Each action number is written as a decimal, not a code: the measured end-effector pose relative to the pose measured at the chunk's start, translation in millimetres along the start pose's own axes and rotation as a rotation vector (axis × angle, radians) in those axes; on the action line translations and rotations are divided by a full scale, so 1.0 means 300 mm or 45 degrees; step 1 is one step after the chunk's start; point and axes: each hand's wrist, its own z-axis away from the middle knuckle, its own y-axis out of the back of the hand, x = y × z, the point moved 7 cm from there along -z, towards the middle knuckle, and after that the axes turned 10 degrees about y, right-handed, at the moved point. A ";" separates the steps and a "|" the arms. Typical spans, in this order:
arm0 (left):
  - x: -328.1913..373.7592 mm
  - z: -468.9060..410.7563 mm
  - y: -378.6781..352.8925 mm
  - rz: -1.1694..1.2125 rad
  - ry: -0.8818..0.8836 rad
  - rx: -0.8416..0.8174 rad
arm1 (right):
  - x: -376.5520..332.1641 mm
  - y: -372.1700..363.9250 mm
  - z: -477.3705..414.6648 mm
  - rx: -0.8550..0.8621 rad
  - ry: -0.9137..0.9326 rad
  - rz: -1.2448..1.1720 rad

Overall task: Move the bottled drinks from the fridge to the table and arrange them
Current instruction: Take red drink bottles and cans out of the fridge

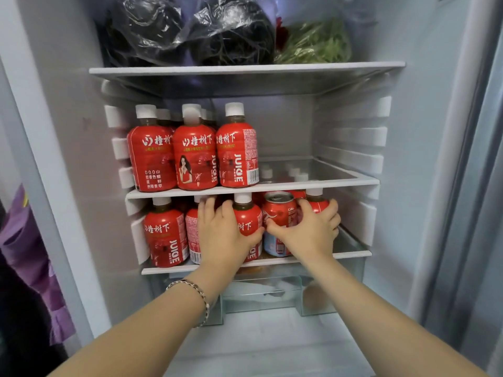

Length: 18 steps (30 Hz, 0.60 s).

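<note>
Red juice bottles with white caps fill the open fridge. Three stand at the front of the middle shelf (340, 181), among them one at the left (152, 159), with more behind. On the lower shelf (351, 253), my left hand (226, 235) wraps around a red bottle (246, 216), between it and the bottle to its left. My right hand (310, 232) curls around another red bottle (317, 204) at the right, behind a red cola can (277, 213). A further bottle (166, 238) stands at the lower shelf's left end.
The top shelf (245, 68) holds dark bagged items (231, 34) and green vegetables (315, 44). A clear drawer (261, 295) sits below the lower shelf. The middle shelf's right half is bare glass. Purple fabric (24, 254) hangs at the left, outside the fridge.
</note>
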 end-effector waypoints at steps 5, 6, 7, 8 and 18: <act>0.021 -0.010 0.021 -0.013 -0.010 -0.028 | 0.019 0.010 -0.012 -0.088 0.064 -0.113; 0.022 -0.013 0.019 -0.040 -0.014 -0.047 | 0.021 0.012 -0.013 -0.100 0.067 -0.127; 0.021 -0.019 0.015 -0.078 -0.024 -0.068 | 0.022 0.010 -0.014 -0.111 0.067 -0.135; 0.021 -0.027 0.009 -0.121 -0.031 -0.092 | 0.021 0.007 -0.015 -0.125 0.062 -0.135; 0.030 -0.065 -0.035 -0.395 -0.050 -0.310 | 0.007 -0.009 -0.018 -0.165 -0.037 -0.038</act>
